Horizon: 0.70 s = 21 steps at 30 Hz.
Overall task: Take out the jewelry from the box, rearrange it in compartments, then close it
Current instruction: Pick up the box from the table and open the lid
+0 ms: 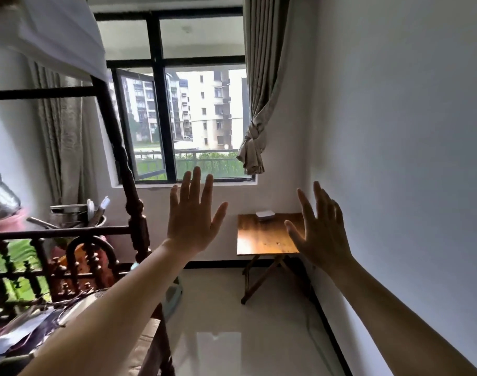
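Note:
A small white box (265, 214) sits shut at the far edge of a wooden folding table (261, 240) in the room's corner, a few steps away. No jewelry shows. My left hand (191, 218) is raised in front of me with its fingers spread and nothing in it, left of the table. My right hand (320, 232) is also raised with fingers apart, and it covers the table's right end. Both hands are well short of the box.
A dark wooden bed frame (134, 213) with carved posts fills the left, with papers and clutter on it. A window (183, 123) and knotted curtain (253, 147) are ahead, a white wall (394, 158) runs along the right. Glossy floor tiles (232, 321) lead to the table.

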### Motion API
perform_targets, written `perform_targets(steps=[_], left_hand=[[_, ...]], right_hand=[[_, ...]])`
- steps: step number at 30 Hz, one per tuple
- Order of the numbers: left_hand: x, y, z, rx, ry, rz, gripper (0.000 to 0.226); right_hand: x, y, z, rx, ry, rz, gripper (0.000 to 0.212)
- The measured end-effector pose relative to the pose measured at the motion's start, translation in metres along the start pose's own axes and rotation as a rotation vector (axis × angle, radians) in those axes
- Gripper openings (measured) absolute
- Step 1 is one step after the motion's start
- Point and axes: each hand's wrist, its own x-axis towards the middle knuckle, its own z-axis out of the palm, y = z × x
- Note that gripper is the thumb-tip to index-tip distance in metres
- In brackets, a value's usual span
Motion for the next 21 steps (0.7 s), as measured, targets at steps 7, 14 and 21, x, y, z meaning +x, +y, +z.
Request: perform_targets(steps=[7,14,21], left_hand=[[0.078,-0.042,0.096,0.019,-0.012,-0.064,0.073],[0.144,-0.095,0.228,-0.018,-0.028,-0.122,0.073],[0.249,-0.144,0.353,-0.048,-0.061,-0.05,0.073]], right_hand=[[0.094,0.036,0.116,0.072,-0.074,0.089,0.081],[0.166,0.046,0.261,0.051,-0.121,-0.038,0.081],[0.253,0.078,0.381,0.009,-0.164,-0.051,0.079]])
